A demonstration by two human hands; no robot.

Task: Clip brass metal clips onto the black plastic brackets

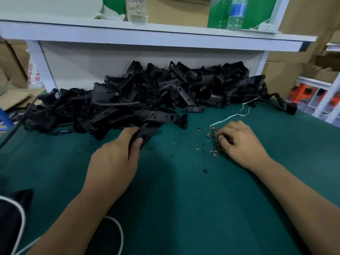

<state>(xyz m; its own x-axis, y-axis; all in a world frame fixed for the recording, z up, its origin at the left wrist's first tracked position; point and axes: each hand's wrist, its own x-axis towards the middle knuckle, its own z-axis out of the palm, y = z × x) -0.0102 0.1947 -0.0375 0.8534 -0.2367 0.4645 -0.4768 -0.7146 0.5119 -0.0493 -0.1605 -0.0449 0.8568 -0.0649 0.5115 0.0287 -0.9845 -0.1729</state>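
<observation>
Holding, left: we have the left hand [115, 159] wrapped around one black bracket [145, 134], thumb on top, fingers curled beneath; the grip sits on its near end.
Bracket axis: long axis runs from the left palm up and to the right, far end pointing roughly toward the pile and slightly toward the right hand.
Bracket height: we cannot tell whether its far end rests on the green mat [174, 199] or is just lifted off it.
Picking, right: the right hand [241, 142] lies palm down over the brass clips [213, 135], fingertips [221, 138] bent into the heap; whether one clip is already pinched is hidden by the fingers, so we record it as undetermined.
Clip location: a small loose scatter on the mat, directly under and just left of the right fingertips; one stray clip [198, 129] lies apart, toward the bracket.
Key relation: clips lie to the right of the bracket's free end, with bare mat between; the right hand is on them, the left is well apart.
Stock: bracket pile [147, 92] heaped against the back panel beneath the white shelf [147, 36], near the held bracket's far end.
Judgement, step: we read this as fetching a clip, bracket already in hand.
Judgement, next: the right hand would need to carry a clip leftward to the bracket's free end, mouth turned to face that edge.
Risk: small clips, easy to fumble or take two.
</observation>
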